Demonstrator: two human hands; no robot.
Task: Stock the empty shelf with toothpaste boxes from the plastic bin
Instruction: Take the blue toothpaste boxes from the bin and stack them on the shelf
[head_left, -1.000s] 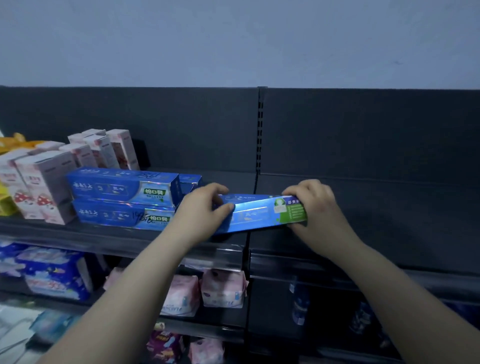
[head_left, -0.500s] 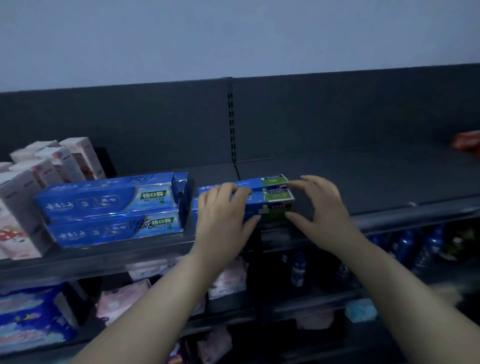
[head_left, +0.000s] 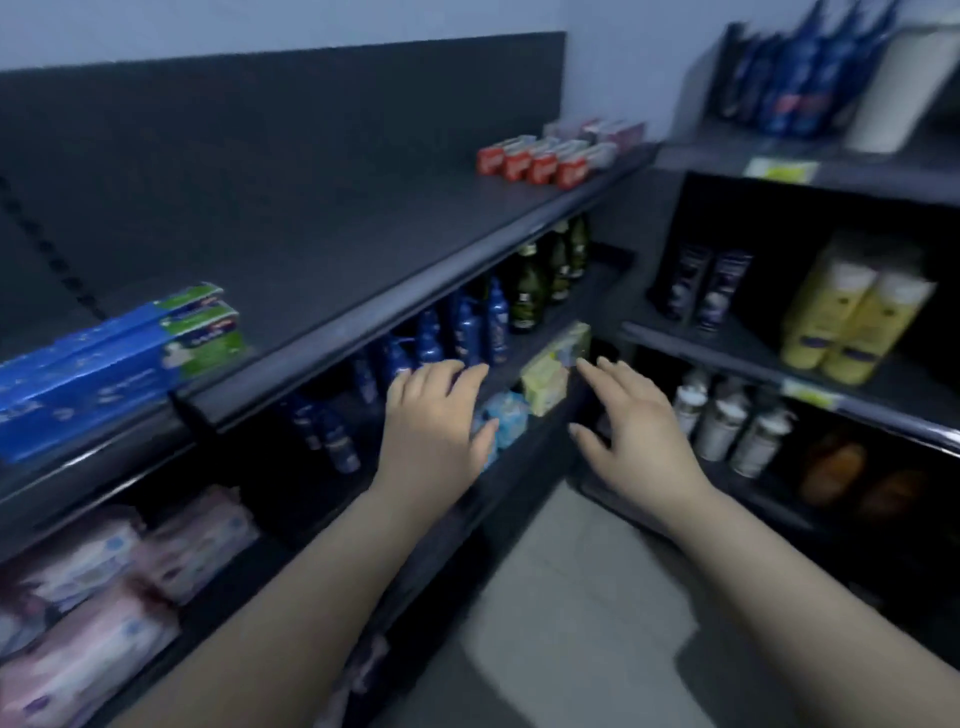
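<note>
toothpaste boxes (head_left: 119, 358) stacked at left end of top shelf (head_left: 363, 249). small cartons (head_left: 535, 163) set at its far right end, well apart. bottles (head_left: 467, 332) ranged on the shelf below. left hand (head_left: 436, 415) and right hand (head_left: 628, 426) held before that lower shelf, apart.

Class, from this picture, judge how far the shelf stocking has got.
Done: blue toothpaste boxes sit stacked at the shelf's left end. In hand: nothing; the left hand and right hand are open and empty. Left: most of the shelf lies bare, up to the red boxes.

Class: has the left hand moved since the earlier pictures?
Yes. The left hand has come off the toothpaste boxes, rightward and below the shelf edge.
</note>
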